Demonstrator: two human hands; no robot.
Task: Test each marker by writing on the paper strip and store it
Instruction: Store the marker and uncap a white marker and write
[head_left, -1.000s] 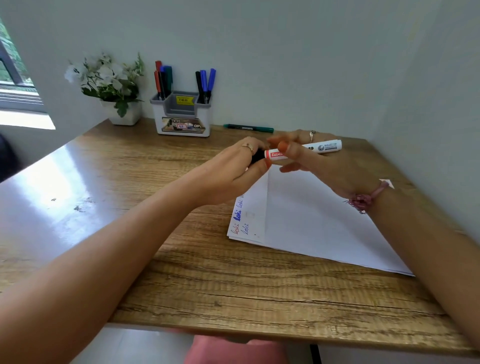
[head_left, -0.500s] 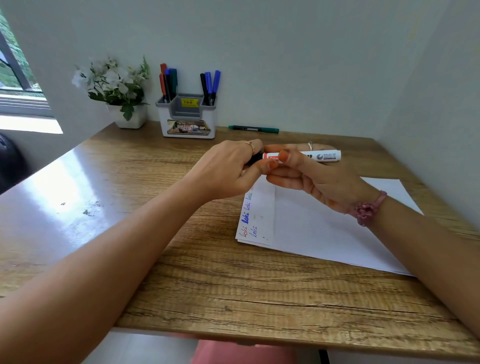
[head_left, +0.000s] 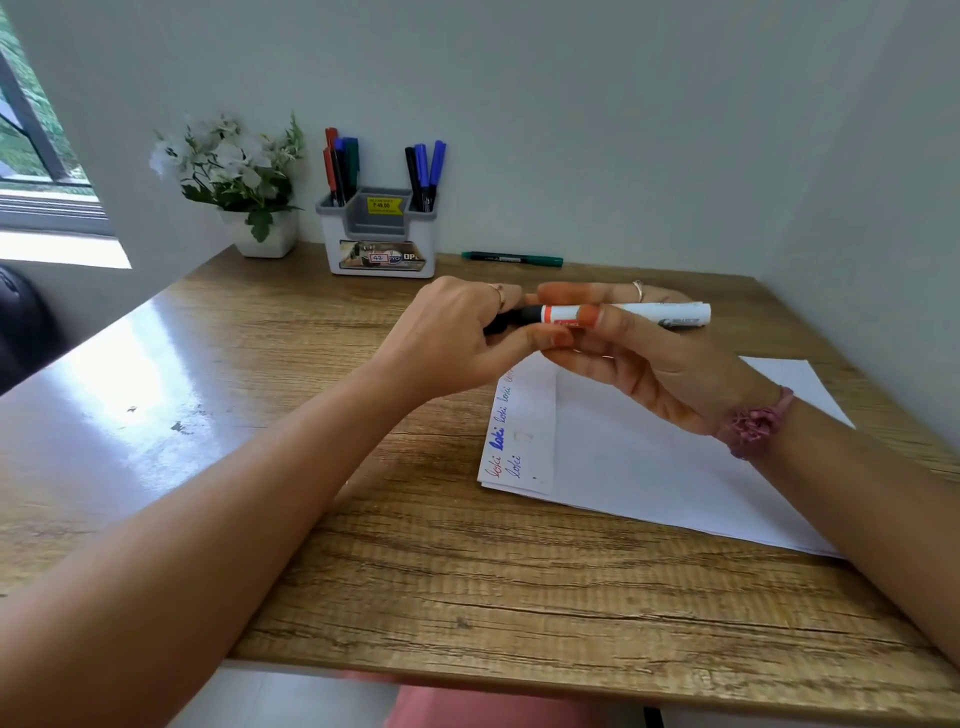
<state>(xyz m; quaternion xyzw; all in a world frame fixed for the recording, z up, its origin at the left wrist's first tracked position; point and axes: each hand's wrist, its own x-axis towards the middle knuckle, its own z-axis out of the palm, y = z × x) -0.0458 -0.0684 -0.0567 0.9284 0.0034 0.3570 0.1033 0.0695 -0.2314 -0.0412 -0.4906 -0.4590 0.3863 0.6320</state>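
A white marker (head_left: 655, 314) with a red band and a black cap is held level above the desk. My right hand (head_left: 639, 358) grips its barrel. My left hand (head_left: 457, 332) is closed around the black cap (head_left: 511, 318) at the marker's left end. Below them lies a folded paper strip (head_left: 522, 431) with blue and red scribbles on top of a white sheet (head_left: 670, 467). The grey and white pen holder (head_left: 378, 236) stands at the back with several markers in it. A green marker (head_left: 511, 258) lies on the desk to the holder's right.
A white pot of flowers (head_left: 236, 182) stands left of the holder against the wall. The wooden desk (head_left: 415, 571) is boxed in by walls behind and on the right. A window is at the far left.
The view has shifted slightly. Both hands stay together on the marker, and the black cap shows a little more between them.
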